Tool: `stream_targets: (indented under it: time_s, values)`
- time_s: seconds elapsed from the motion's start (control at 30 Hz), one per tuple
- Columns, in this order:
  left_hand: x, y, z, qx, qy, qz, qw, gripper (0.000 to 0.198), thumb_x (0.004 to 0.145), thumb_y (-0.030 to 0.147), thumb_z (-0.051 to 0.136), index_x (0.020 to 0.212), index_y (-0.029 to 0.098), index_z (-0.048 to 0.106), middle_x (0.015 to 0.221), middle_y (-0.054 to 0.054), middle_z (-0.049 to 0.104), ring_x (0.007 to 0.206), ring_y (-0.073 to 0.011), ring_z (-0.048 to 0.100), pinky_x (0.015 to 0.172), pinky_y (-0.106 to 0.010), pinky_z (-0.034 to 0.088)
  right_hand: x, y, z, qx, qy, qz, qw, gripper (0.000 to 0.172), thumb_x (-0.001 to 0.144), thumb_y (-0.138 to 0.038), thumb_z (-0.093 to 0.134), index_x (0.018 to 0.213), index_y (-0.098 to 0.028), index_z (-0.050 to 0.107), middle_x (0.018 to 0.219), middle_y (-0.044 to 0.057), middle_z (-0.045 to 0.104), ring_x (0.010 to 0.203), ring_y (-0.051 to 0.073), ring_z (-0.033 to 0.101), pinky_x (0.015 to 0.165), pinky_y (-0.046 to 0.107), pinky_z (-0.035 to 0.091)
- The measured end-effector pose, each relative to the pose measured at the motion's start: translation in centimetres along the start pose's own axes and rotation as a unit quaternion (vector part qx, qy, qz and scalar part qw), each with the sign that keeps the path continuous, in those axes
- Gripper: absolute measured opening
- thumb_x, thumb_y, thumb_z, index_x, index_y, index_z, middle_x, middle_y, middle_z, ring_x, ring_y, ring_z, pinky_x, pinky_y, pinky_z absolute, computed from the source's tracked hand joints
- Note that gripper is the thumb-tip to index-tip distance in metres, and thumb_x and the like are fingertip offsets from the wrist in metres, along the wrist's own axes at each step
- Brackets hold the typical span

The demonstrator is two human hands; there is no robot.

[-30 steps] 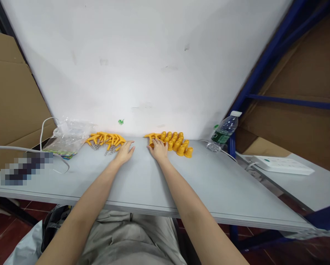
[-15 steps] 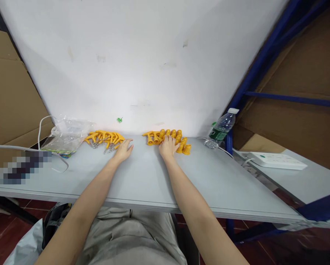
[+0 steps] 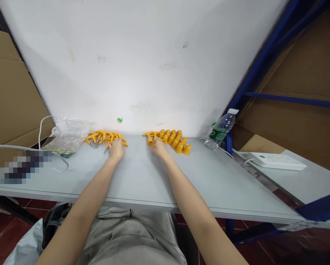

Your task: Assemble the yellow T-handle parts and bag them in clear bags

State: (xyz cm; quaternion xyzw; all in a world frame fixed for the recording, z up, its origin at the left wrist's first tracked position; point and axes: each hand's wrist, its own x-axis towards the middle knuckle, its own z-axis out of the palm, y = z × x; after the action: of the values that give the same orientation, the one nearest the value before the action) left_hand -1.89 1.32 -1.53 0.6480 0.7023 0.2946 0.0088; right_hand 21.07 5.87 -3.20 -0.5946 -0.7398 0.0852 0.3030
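My left hand (image 3: 117,148) lies at the right end of a pile of yellow T-shaped handles (image 3: 105,134) with metal bead chains. Its fingers are curled down over a handle there, with a handle end showing beside them. My right hand (image 3: 160,148) is closed at the front of two yellow T-shaped handles with cup ends (image 3: 150,138), close to the wall. A yellow cup seems to be in its fingers, though the hand covers most of it. Just right of that hand, several yellow cups (image 3: 178,148) stand in slanting rows, mouths down.
A clear plastic bag (image 3: 68,134) and white cables (image 3: 60,165) lie at the left, near a blurred-out dark object (image 3: 24,169). On the right a water bottle (image 3: 222,127) leans by the blue frame, with a white power strip (image 3: 277,161) beyond. A white wall panel (image 3: 143,73) backs the table.
My left hand has moved slightly left onto the handles and curled its fingers. My right hand has shifted left and nearer me, off the cup rows, uncovering several cups.
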Motion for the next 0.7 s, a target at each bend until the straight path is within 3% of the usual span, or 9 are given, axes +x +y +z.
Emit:
stream_targets:
  time_s: [0.1, 0.2, 0.43, 0.57, 0.7]
  values:
    - [0.0, -0.4, 0.0, 0.035, -0.017, -0.037, 0.999, 0.037, 0.086, 0.011, 0.044, 0.116, 0.022, 0.062, 0.13, -0.014, 0.059, 0.123, -0.0321, 0.049, 0.101, -0.054, 0.035, -0.8, -2.1, 1.3, 0.021, -0.053, -0.021, 0.998, 0.031, 0.076, -0.018, 0.065, 0.105, -0.017, 0.056, 0.095, 0.007, 0.063, 0.087, 0.02, 0.058, 0.077, 0.029, 0.046]
    - [0.0, -0.9, 0.5, 0.04, -0.028, -0.036, 0.998, 0.034, 0.085, 0.013, 0.047, 0.111, 0.026, 0.065, 0.135, -0.011, 0.055, 0.126, -0.0316, 0.046, 0.103, -0.056, 0.033, -1.4, -3.7, 2.1, 0.013, -0.053, -0.028, 0.998, 0.028, 0.079, -0.024, 0.066, 0.104, -0.018, 0.055, 0.101, 0.009, 0.064, 0.093, 0.021, 0.058, 0.081, 0.031, 0.045]
    - [0.6, -2.6, 2.2, -0.041, 0.052, -0.033, 0.997, 0.014, 0.085, 0.021, 0.054, 0.088, 0.022, 0.068, 0.122, -0.017, 0.06, 0.124, -0.0373, 0.046, 0.102, -0.065, 0.028, -1.7, -3.8, 2.2, -0.035, -0.055, -0.008, 0.998, 0.022, 0.083, -0.04, 0.062, 0.086, -0.019, 0.059, 0.1, 0.011, 0.065, 0.099, 0.026, 0.058, 0.083, 0.036, 0.043]
    - [1.0, -2.8, 2.3, -0.1, 0.104, -0.047, 0.988, 0.012, 0.086, 0.027, 0.054, 0.083, 0.023, 0.066, 0.114, -0.014, 0.062, 0.121, -0.0354, 0.047, 0.103, -0.064, 0.028, -1.4, -3.0, 2.6, -0.009, -0.029, -0.024, 0.999, 0.016, 0.084, -0.027, 0.057, 0.097, -0.018, 0.06, 0.105, 0.012, 0.065, 0.101, 0.025, 0.059, 0.084, 0.037, 0.044]
    - [1.7, -2.4, 1.8, -0.186, 0.126, -0.134, 0.965, 0.014, 0.087, 0.029, 0.053, 0.079, 0.021, 0.062, 0.114, -0.015, 0.062, 0.126, -0.0364, 0.045, 0.102, -0.061, 0.031, -1.1, -2.5, 2.8, 0.041, -0.001, -0.053, 0.998, 0.033, 0.079, -0.016, 0.056, 0.112, -0.017, 0.056, 0.114, 0.012, 0.064, 0.104, 0.023, 0.059, 0.088, 0.036, 0.044]
